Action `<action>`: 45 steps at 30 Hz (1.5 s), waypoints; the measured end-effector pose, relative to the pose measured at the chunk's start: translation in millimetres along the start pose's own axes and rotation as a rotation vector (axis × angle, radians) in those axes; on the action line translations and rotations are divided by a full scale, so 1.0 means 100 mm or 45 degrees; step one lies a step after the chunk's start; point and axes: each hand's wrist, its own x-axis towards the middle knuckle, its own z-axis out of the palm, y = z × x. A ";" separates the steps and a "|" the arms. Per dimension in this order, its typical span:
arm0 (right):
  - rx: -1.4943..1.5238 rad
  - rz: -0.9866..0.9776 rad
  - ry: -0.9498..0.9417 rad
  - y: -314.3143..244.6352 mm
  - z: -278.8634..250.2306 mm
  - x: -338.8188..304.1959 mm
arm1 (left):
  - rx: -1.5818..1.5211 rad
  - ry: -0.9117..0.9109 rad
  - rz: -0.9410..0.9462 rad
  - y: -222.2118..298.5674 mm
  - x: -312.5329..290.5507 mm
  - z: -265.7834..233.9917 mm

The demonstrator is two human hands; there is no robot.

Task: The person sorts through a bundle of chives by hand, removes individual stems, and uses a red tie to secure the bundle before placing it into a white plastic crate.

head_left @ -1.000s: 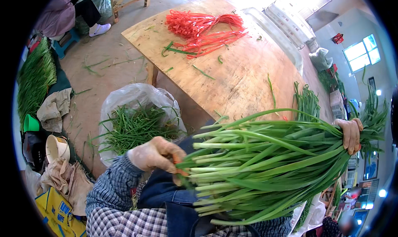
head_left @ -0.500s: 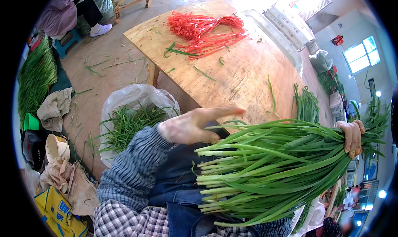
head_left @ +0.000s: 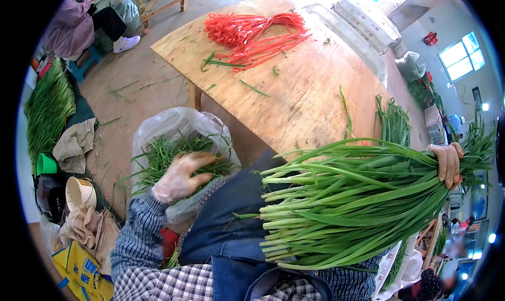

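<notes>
My right hand [head_left: 448, 163] grips a thick bunch of green chives [head_left: 352, 201] near its leafy end, holding it across my lap with the cut ends pointing left. My left hand [head_left: 180, 177], in a thin clear glove, hovers with fingers spread over a clear plastic bag [head_left: 168, 127] filled with green trimmings [head_left: 168, 156]. It holds nothing. A blue apron [head_left: 226, 232] covers my lap under the bunch.
A wooden table [head_left: 294, 106] stands ahead with a pile of red ties [head_left: 252, 35] and stray leaves. More chives [head_left: 394, 124] lie at its right edge. Chive bundles [head_left: 47, 109], cloths and a bowl [head_left: 79, 193] sit at left. A seated person [head_left: 79, 24] is far left.
My left hand has let go of the cut ends of the bunch and swung left and down over the bag of trimmings. The right hand keeps holding the bunch.
</notes>
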 end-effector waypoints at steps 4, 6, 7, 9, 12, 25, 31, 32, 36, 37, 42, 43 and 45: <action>0.062 -0.016 0.014 0.01 0.10 0.03 | -1.156 -0.183 0.497 0.75 0.73 0.03; 0.093 -0.006 0.018 0.05 0.08 0.02 | -1.886 -0.565 0.515 1.11 0.92 0.18; 0.178 -0.003 0.036 0.15 -0.01 -0.01 | -2.232 -0.775 0.476 1.19 0.88 0.20; 0.079 0.019 0.036 0.09 0.05 0.02 | -2.080 -0.978 0.408 1.06 0.96 0.47; -0.051 0.168 -0.003 0.00 -0.20 -0.05 | -2.364 -1.147 0.252 1.04 0.61 0.58; -1.424 0.588 1.271 0.05 -0.92 -0.14 | -2.391 -0.813 -0.229 0.64 0.28 0.58; -1.615 0.324 1.575 0.17 -1.20 -0.07 | -1.913 -0.368 -0.545 0.71 0.19 0.23; -1.640 0.319 1.651 0.14 -1.24 -0.04 | -1.794 -0.213 -0.540 0.65 0.14 0.18; -1.826 0.301 1.772 0.00 -1.36 0.13 | -1.752 0.007 -0.463 0.01 -0.18 -0.02; -1.795 0.292 1.791 0.01 -1.40 0.13 | -1.559 -0.008 -0.543 -0.11 -0.22 -0.06; -1.825 0.272 1.787 -0.04 -1.61 0.18 | 0.043 0.168 -0.137 -0.17 -0.07 0.13; -1.858 0.286 1.772 -0.08 -1.66 0.14 | -0.105 0.244 0.033 0.04 0.09 0.15; -1.893 0.288 1.755 -0.14 -1.67 0.16 | -0.289 0.335 0.303 0.54 0.42 0.10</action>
